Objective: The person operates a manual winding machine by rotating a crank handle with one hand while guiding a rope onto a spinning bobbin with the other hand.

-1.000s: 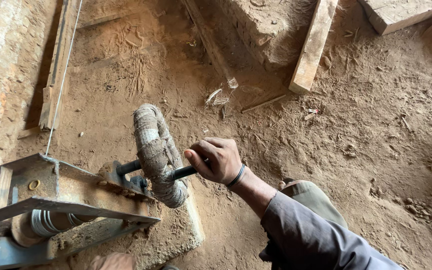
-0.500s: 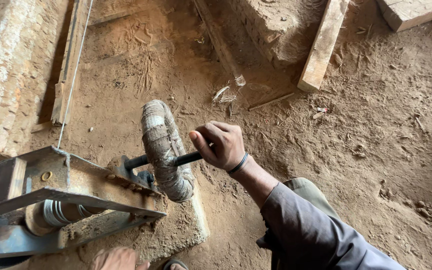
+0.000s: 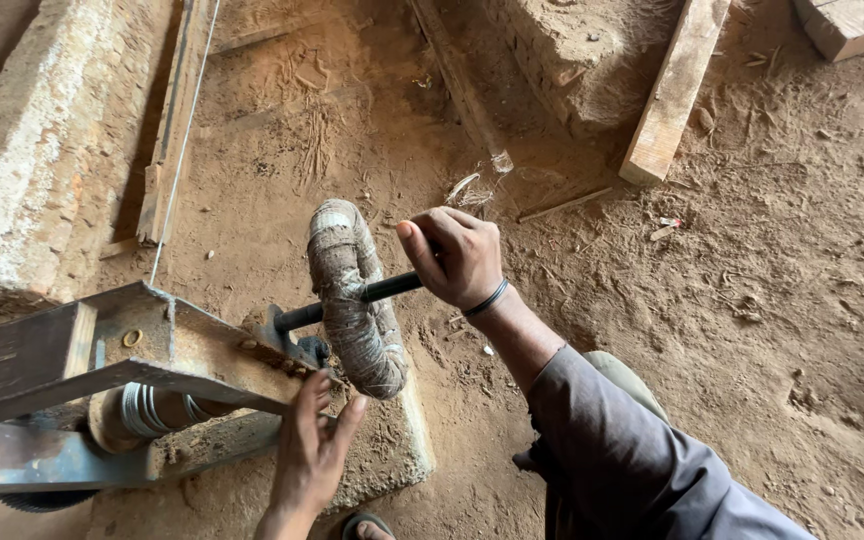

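Two hands working: your right hand [image 3: 457, 258] fists the black crank handle [image 3: 352, 297], axis running leftward into the wrapped wheel [image 3: 354, 300]; left hand [image 3: 312, 450], fingers spread flat, rests below the wheel.

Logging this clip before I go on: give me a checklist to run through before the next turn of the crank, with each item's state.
1. Right hand closed round the black crank handle: ok.
2. Left hand flat against the wrapped wheel, fingers open, at the rim: not ok if it spins.
3. Wire coil sits under the metal frame: ok.
4. Thin wire runs straight away from the frame: ok.
5. Frame fixed to the stone block: cannot tell.
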